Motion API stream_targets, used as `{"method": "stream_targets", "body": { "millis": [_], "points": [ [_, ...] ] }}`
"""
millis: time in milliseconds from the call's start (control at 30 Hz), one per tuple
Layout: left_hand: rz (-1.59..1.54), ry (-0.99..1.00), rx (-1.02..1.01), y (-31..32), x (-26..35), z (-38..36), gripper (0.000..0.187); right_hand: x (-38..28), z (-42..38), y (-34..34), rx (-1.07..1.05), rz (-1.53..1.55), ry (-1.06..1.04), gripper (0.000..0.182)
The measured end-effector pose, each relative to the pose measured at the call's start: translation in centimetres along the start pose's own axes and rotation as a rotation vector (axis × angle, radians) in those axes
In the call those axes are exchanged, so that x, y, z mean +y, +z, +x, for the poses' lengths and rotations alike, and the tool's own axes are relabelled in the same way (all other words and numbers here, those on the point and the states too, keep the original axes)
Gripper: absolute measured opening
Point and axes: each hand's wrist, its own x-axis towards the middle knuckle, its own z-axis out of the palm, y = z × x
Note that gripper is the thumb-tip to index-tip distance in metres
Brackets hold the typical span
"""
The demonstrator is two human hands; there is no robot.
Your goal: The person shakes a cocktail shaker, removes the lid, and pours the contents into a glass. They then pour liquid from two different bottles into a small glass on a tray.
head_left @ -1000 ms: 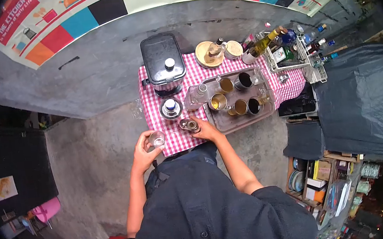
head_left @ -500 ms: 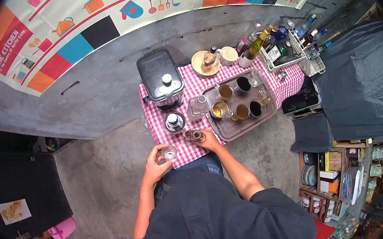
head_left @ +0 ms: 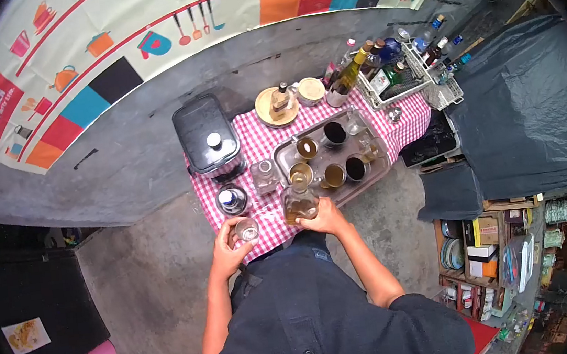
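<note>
My left hand (head_left: 225, 247) is closed around a small clear drinking glass (head_left: 247, 230) just above the near edge of the checked cloth. A clear glass bottle (head_left: 300, 206) with amber liquid is gripped low on its body by my right hand (head_left: 327, 216). The bottle's neck points away from me and overlaps the nearest mug (head_left: 300, 172) on the brown tray (head_left: 358, 193) in this view. Beside it stands another clear square bottle (head_left: 265, 177). A round vessel with a blue-and-white top (head_left: 232, 199) sits beyond my left hand.
Several filled mugs, including a dark one (head_left: 335, 133), stand on the tray. A black lidded bin (head_left: 206, 133) is at the table's back left. Behind the tray are a wooden plate (head_left: 264, 106), a tall wine bottle (head_left: 349, 79) and a white basket (head_left: 379, 101) with bottles.
My right hand has moved the bottle forward and right, toward the tray, its body now showing lengthwise. The left hand keeps hold of the glass. The view has shifted slightly.
</note>
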Motion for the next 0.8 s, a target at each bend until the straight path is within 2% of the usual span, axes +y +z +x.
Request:
{"method": "stream_targets", "body": {
  "millis": [33, 100, 167, 233, 367, 433, 500, 567, 633, 700, 800],
  "points": [
    [-0.009, 0.01, -0.009, 0.7, 0.3, 0.4, 0.055, -0.2, 0.1, -1.1, 0.039, 0.044, -0.072, 0.049],
    [0.015, 0.021, -0.017, 1.9, 0.6, 1.1, 0.055, -0.9, 0.1, -3.5, 0.042, 0.089, -0.071, 0.05],
    [0.06, 0.073, -0.043, 3.4, 1.4, 1.7, 0.055, -1.8, 0.1, -5.9, 0.132, 0.357, -0.118, 0.05],
    [0.062, 0.08, -0.036, 5.0, 2.1, 2.2, 0.055, -1.1, 0.4, -7.7, 0.119, 0.388, -0.098, 0.052],
    [0.062, 0.087, -0.045, 8.3, 3.6, 3.3, 0.054, -1.7, 1.5, -12.2, 0.188, 0.245, -0.301, 0.057],
    [0.039, 0.137, -0.071, 9.9, 4.2, 4.0, 0.056, -1.3, 1.9, -13.1, 0.271, 0.449, -0.226, 0.066],
    [0.07, 0.144, -0.062, 11.6, 5.5, 4.6, 0.057, -0.9, 2.5, -14.8, 0.248, 0.411, -0.253, 0.07],
    [0.076, 0.117, -0.072, 13.3, 6.4, 5.1, 0.057, -3.6, 2.6, -17.8, 0.126, 0.345, -0.317, 0.066],
    [0.096, 0.161, -0.09, 14.5, 6.6, 6.0, 0.057, -3.5, 3.6, -18.9, 0.124, 0.336, -0.401, 0.064],
    [0.114, 0.174, -0.096, 16.0, 7.7, 6.5, 0.056, -2.1, 5.0, -19.4, 0.185, 0.209, -0.59, 0.054],
    [0.144, 0.214, -0.076, 17.6, 8.4, 7.2, 0.053, -1.8, 5.8, -21.0, 0.217, 0.066, -0.676, 0.056]
  ]
}}
